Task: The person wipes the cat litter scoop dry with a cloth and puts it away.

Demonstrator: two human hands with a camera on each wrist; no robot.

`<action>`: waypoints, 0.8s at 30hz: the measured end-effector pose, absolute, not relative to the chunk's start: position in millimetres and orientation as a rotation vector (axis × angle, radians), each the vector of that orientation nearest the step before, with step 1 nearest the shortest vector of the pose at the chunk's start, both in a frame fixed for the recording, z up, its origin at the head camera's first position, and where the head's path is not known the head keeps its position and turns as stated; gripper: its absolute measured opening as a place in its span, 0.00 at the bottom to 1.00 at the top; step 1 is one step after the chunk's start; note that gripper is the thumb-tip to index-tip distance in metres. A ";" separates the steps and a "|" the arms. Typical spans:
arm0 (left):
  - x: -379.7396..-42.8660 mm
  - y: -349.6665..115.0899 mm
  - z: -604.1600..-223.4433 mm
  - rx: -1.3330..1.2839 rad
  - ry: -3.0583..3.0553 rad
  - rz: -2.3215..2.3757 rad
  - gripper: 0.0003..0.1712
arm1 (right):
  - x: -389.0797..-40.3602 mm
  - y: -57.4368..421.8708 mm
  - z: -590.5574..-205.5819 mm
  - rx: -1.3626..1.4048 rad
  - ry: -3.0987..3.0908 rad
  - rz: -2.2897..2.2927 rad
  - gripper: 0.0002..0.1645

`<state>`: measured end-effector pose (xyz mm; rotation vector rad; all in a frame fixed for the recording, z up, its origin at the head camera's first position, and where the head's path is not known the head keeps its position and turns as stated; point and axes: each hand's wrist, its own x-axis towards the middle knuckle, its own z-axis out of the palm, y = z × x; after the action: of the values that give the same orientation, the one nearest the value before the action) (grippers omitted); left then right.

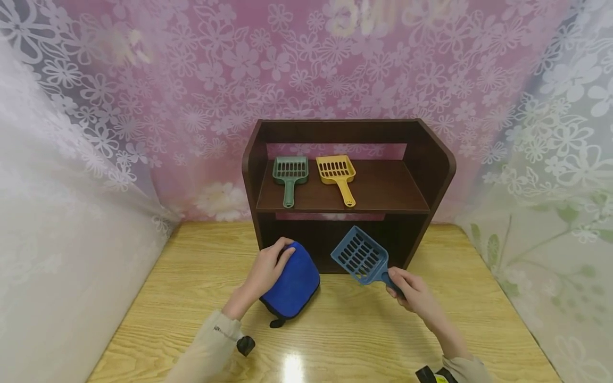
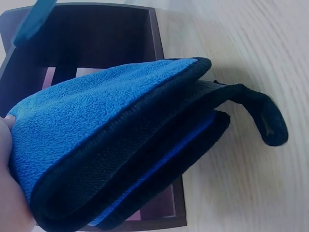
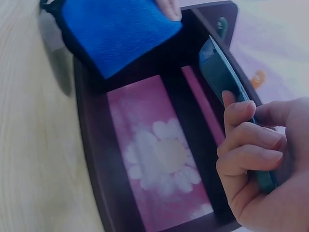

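My left hand (image 1: pixel 265 268) grips the upper edge of a folded blue cloth (image 1: pixel 293 282) with black trim, thumb on its face. In the left wrist view the cloth (image 2: pixel 101 116) shows its stacked folds, and a black loop (image 2: pixel 273 121) hangs off one corner. My right hand (image 1: pixel 414 295) holds a blue slotted litter scoop (image 1: pixel 362 256) by its handle, the slotted head tilted up to the left, before the shelf's lower compartment. Seen from the right wrist, the fingers (image 3: pixel 251 159) curl round the handle and the scoop (image 3: pixel 217 72) appears nearly edge-on.
A dark brown two-tier shelf (image 1: pixel 416 210) stands at the back of the wooden table (image 1: pixel 191 298). On its upper board lie a green litter scoop (image 1: pixel 290 173) and a yellow litter scoop (image 1: pixel 337 170), handles toward me. Floral curtains (image 1: pixel 191 96) hang behind and on both sides.
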<state>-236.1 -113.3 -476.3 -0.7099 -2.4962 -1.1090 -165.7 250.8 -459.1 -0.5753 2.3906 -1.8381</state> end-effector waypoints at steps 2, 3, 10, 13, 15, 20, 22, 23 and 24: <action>-235.5 -113.7 -478.7 -0.704 -2.492 -1.137 0.12 | -163.3 255.0 -453.3 -0.617 2.369 -1.860 0.19; -234.9 -113.9 -479.8 -0.698 -2.494 -1.149 0.12 | -162.1 256.8 -450.3 -0.635 2.366 -1.868 0.20; -231.0 -113.4 -489.7 -0.630 -2.469 -1.204 0.10 | -158.4 267.7 -427.9 -0.695 2.372 -1.932 0.21; -227.9 -114.4 -493.7 -0.608 -2.452 -1.211 0.10 | -160.0 270.6 -419.2 -0.749 2.359 -1.977 0.21; -226.8 -115.4 -496.2 -0.603 -2.441 -1.214 0.10 | -162.4 271.4 -412.6 -0.761 2.352 -2.023 0.21; -226.7 -117.9 -501.0 -0.619 -2.404 -1.206 0.08 | -172.6 267.2 -392.0 -0.644 2.347 -2.224 0.21; -227.0 -118.9 -502.3 -0.624 -2.402 -1.202 0.08 | -178.3 264.5 -383.6 -0.578 2.325 -2.317 0.21; -226.9 -119.3 -502.7 -0.625 -2.404 -1.199 0.08 | -181.4 263.1 -379.6 -0.548 2.312 -2.354 0.20; -226.7 -119.7 -503.0 -0.627 -2.405 -1.200 0.08 | -185.2 261.8 -375.8 -0.525 2.306 -2.379 0.19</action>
<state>-226.7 -119.7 -503.0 -0.6271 -2.4051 -1.2004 -185.2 261.8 -375.8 -0.5247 2.3058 -2.3795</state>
